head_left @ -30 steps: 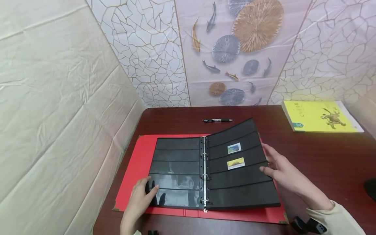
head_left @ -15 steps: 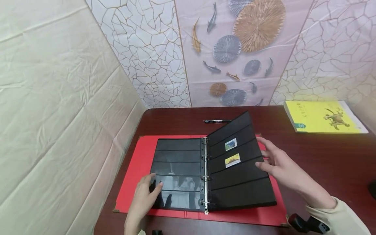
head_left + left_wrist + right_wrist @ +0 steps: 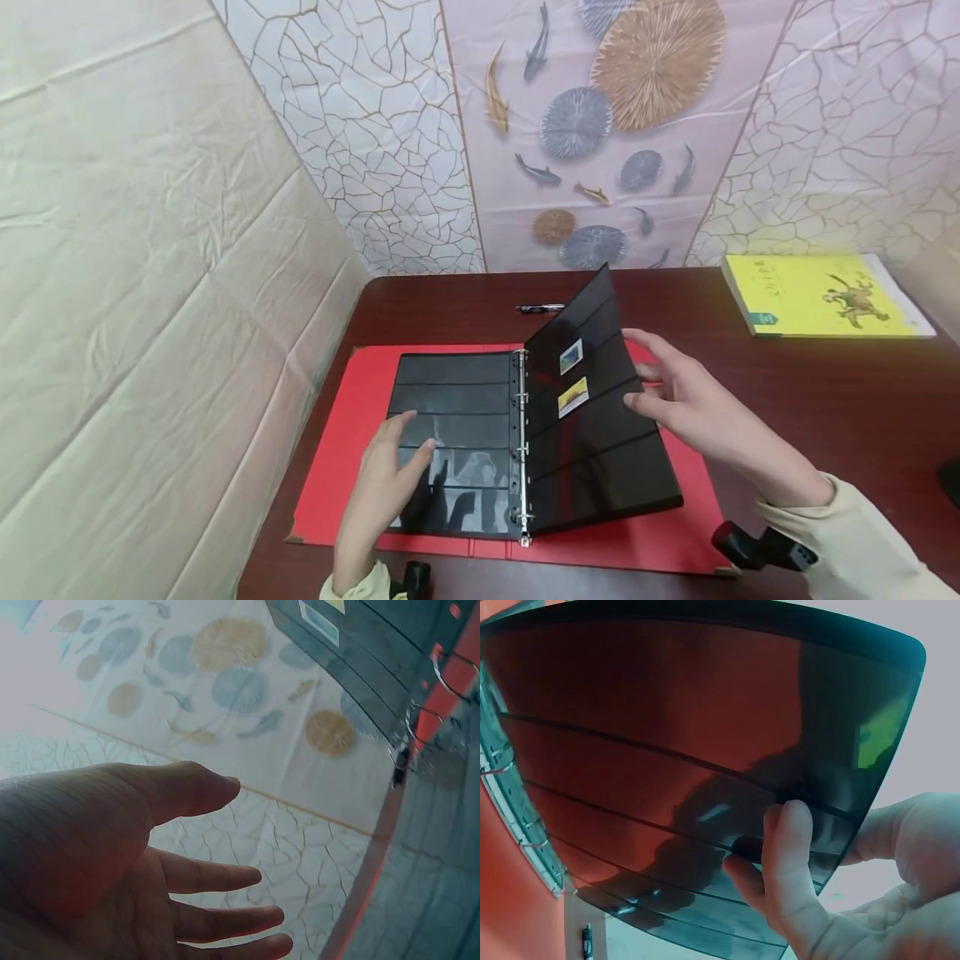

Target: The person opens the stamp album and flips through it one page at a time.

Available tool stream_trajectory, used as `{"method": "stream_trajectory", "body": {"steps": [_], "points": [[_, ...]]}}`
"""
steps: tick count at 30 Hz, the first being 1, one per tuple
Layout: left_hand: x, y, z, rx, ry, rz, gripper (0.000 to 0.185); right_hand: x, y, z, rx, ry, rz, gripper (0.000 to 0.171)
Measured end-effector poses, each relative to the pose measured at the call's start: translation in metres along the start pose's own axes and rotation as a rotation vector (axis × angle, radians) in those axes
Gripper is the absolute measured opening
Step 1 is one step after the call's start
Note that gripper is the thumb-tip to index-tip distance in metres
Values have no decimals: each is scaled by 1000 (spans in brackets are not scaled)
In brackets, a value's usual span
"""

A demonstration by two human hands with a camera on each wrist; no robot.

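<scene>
A red ring binder lies spread on the table with black pocket pages on metal rings. My right hand pinches the outer edge of the right-hand page, which stands tilted up. Its thumb is on the front, and the right wrist view shows fingers against the page's glossy back. Two stamps sit in that page's pockets, a blue-green stamp above a yellow stamp. My left hand hovers with spread fingers over the left page, and holds nothing.
Behind the binder lies a pen, partly hidden by the raised page. A thick yellow book rests at the back right of the dark wooden table. Fabric-covered walls stand at the left and back.
My right hand has lifted the stamp page higher and swung it leftward, so it now covers part of the pen. My left hand has moved from the left page's edge up and inward over it.
</scene>
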State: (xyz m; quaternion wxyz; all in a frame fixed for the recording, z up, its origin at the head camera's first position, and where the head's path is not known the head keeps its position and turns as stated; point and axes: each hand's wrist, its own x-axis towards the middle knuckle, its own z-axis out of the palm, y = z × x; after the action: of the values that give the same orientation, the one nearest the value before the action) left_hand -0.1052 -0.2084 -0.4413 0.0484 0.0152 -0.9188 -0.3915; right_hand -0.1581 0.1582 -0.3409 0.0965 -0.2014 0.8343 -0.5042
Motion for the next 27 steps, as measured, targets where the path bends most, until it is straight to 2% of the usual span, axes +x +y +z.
{"method": "stream_trajectory", "body": {"steps": [11,16,24,27], "points": [[6,27,2,-56,-2,95,57,13,-26,17,9,-18,-41,72],[7,37,1,-70,7,136,59,18,-35,24,1,-33,-26,71],[8,55,-2,-136,66,205,58,31,-49,38,14,-72,-18,72],[7,63,-2,-156,65,232,58,38,-54,45,25,-93,-6,72]]}}
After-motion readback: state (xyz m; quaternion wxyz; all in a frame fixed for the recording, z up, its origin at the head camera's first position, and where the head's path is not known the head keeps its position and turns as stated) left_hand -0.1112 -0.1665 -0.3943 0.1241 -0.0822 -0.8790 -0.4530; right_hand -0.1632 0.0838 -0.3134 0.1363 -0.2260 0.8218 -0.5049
